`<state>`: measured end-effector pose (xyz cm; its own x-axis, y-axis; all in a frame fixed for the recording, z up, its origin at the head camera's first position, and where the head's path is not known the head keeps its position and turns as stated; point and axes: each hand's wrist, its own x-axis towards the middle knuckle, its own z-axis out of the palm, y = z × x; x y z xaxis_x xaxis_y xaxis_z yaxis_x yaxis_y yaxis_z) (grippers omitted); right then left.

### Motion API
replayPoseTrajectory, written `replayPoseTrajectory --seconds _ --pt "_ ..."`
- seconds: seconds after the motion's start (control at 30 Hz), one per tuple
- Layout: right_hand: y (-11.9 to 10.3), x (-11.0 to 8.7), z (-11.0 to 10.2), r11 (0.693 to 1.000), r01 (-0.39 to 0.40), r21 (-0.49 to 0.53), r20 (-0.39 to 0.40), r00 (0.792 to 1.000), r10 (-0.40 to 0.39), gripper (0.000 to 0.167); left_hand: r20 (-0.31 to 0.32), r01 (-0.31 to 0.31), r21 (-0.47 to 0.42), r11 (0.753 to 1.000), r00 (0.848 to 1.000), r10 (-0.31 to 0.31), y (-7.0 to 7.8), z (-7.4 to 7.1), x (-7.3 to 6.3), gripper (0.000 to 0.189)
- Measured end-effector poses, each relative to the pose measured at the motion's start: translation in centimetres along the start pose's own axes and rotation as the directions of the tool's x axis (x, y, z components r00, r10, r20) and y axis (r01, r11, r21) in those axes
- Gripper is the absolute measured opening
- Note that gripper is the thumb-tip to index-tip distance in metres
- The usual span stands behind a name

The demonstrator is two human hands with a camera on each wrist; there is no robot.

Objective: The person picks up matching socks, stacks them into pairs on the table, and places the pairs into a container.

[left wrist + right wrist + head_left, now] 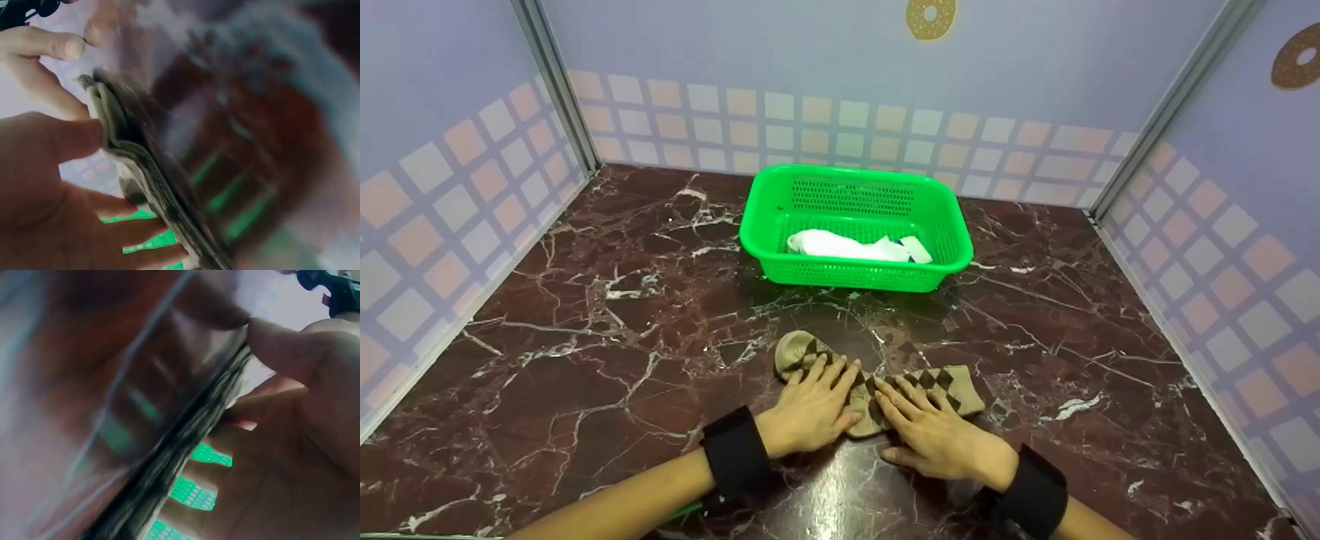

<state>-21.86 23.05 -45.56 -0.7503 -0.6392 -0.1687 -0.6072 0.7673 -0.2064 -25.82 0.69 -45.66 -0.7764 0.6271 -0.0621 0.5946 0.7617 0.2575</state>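
A beige sock (964, 390) with dark brown diamonds lies bent on the dark red marbled table, its toe to the left and its cuff to the right. My left hand (810, 405) rests on the toe half, fingers spread and nearly straight. The right hand (937, 431) lies across the cuff half, its fingers extended over the diamonds. Seen edge-on in the left wrist view, the sock (149, 174) shows several stacked fabric layers, with the left thumb against their edge. In the right wrist view its dark edge (185, 422) runs beside the right fingers.
Behind the hands stands a green perforated basket (847, 277) with a white sock-like cloth (832, 244) in it. Panels with pastel squares enclose the marbled table (607, 375) at the back and both sides. Each wrist wears a black band (737, 454).
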Motion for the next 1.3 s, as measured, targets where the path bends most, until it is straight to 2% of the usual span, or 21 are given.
replayPoseTrajectory --seconds 0.13,0.27,0.5,0.7,0.83,0.9,1.03,1.13,1.3 --pt "0.7 -0.7 -0.4 1.000 -0.014 0.010 0.025 1.000 0.014 0.074 0.065 0.017 -0.014 1.000 0.998 -0.016 -0.5 -0.4 -0.3 0.070" --pt "1.7 -1.7 -0.4 0.999 -0.011 0.036 0.003 1.000 0.011 0.074 0.097 0.047 0.011 0.999 0.994 -0.048 -1.2 -0.6 -0.5 0.078" --pt "3.7 -3.6 0.1 0.996 -0.060 0.070 -0.050 0.997 0.063 0.075 0.072 0.050 0.067 0.997 0.996 -0.054 -2.8 -0.8 -1.1 0.082" --pt "4.8 -4.8 0.1 0.991 -0.092 0.096 -0.052 0.994 0.098 0.075 0.058 0.074 0.055 0.996 0.995 -0.077 -3.7 -1.2 -1.5 0.080" --pt "5.1 -4.9 0.0 0.987 -0.104 0.125 -0.053 0.992 0.112 0.075 0.002 0.078 0.011 0.997 0.997 -0.078 -4.0 -1.4 -1.6 0.076" --pt "5.1 -4.8 -0.1 0.987 -0.098 0.124 -0.084 0.991 0.109 0.075 -0.059 0.066 -0.004 0.998 0.996 -0.066 -4.1 -1.3 -1.5 0.072" --pt "4.9 -4.6 0.2 0.994 -0.069 0.087 -0.161 0.984 0.083 0.075 -0.182 0.042 -0.011 0.999 0.982 -0.044 -4.6 -1.1 -1.5 0.062" --pt "4.8 -4.6 0.6 0.994 -0.059 0.097 -0.147 0.986 0.073 0.075 -0.203 0.051 -0.024 0.998 0.978 -0.055 -5.3 -1.0 -1.5 0.057" --pt "4.9 -4.8 0.4 0.981 -0.106 0.165 -0.078 0.990 0.120 0.075 -0.201 0.061 -0.037 0.997 0.977 -0.067 -6.4 -1.4 -1.1 0.053"
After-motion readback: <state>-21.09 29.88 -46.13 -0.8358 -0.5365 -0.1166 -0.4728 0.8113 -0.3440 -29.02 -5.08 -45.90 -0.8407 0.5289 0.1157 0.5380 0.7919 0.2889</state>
